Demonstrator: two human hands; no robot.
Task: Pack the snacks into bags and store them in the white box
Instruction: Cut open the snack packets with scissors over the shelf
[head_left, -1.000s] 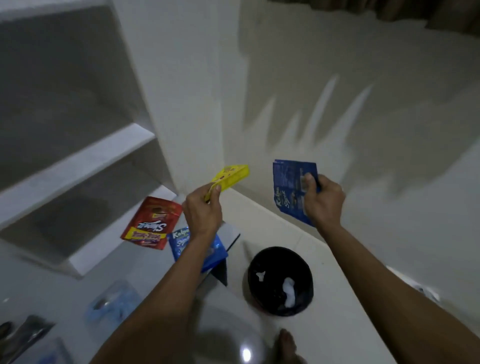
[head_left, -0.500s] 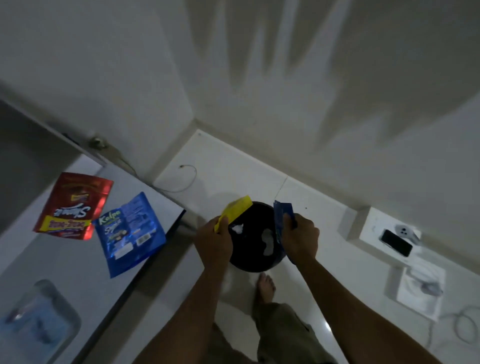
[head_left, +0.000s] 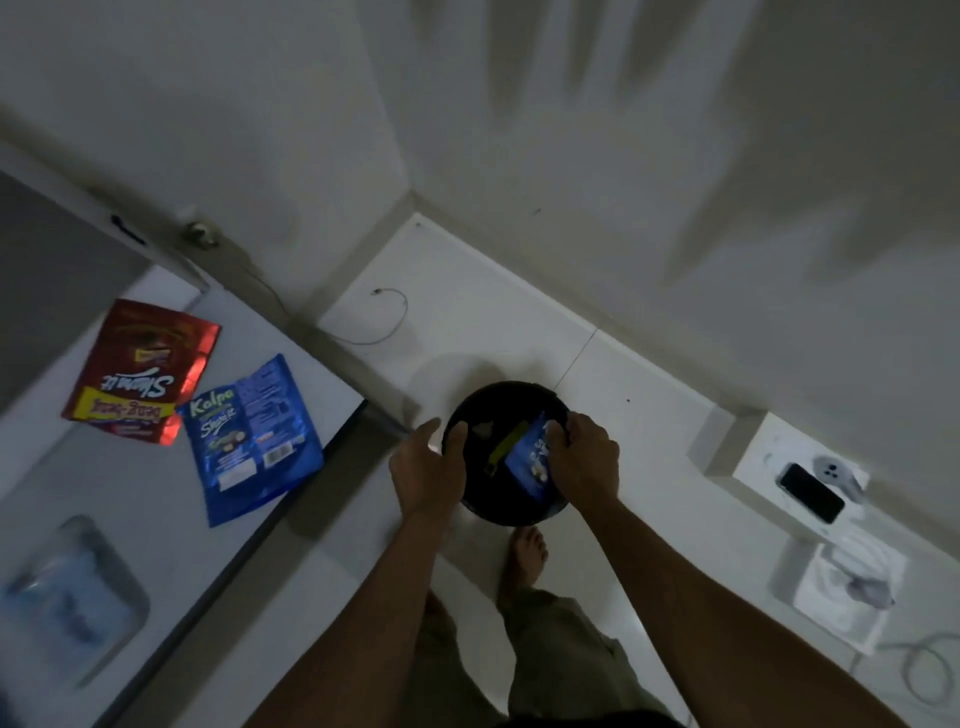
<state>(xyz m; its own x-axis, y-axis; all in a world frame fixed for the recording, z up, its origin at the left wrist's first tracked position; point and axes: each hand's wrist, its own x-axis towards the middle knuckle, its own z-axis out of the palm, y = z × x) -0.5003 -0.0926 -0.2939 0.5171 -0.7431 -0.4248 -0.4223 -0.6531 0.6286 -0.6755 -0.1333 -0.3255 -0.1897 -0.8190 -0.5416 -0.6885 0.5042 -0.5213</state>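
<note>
A round black bin (head_left: 483, 499) stands on the white floor below me. My left hand (head_left: 426, 467) hovers at its left rim with fingers spread and nothing in them. A yellow wrapper strip (head_left: 506, 447) lies loose inside the bin, apart from that hand. My right hand (head_left: 587, 462) is at the bin's right side, its fingertips pinching the top edge of a torn blue wrapper (head_left: 527, 460) that hangs inside the bin. On the white table (head_left: 130, 499) to the left lie a red snack pouch (head_left: 140, 374) and a blue Kalpa snack pouch (head_left: 249, 436).
A clear plastic bag (head_left: 67, 597) rests at the table's near left. My bare foot (head_left: 524, 556) is just behind the bin. On the right, a dark phone (head_left: 810, 493) lies on a white box (head_left: 763, 457), with white packaging (head_left: 852, 587) and a cable (head_left: 930, 670) nearby.
My view swung down from the shelf to the floor. Both hands dropped to the bin; the left hand let go of the yellow strip, and the blue wrapper went down into the bin.
</note>
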